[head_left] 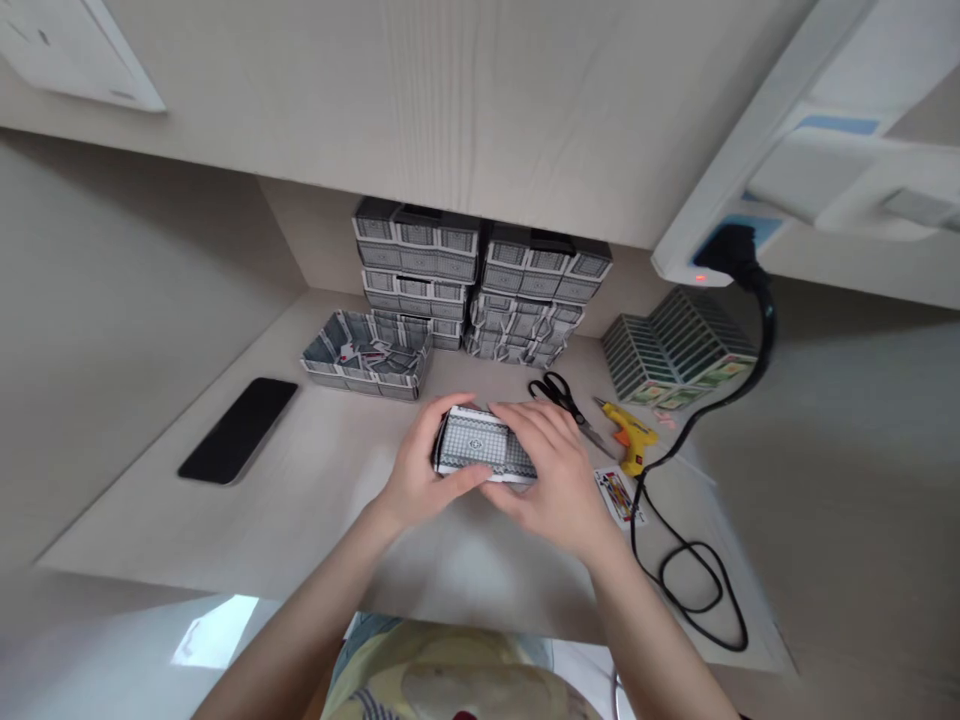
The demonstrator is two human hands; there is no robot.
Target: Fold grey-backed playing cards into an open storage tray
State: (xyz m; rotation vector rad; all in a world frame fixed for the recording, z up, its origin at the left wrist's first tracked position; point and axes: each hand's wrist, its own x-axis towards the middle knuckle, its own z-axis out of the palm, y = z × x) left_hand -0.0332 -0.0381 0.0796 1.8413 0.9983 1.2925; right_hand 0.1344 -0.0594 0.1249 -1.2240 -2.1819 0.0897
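Both my hands hold a small box made of playing cards [480, 447] just above the desk [300, 500], near its middle. My left hand [420, 475] grips the box's left end with curled fingers. My right hand [551, 470] wraps over its right end and top. The box shows a grey patterned card back with a white border.
Two stacks of similar card boxes [480, 285] stand at the back, with an open card tray [367, 357] to their left. Black scissors [562, 395], a yellow glue gun [630, 435] with a black cable [694, 570], a loose face card [619, 495], fanned cards [675, 350] and a black phone [238, 430] lie around.
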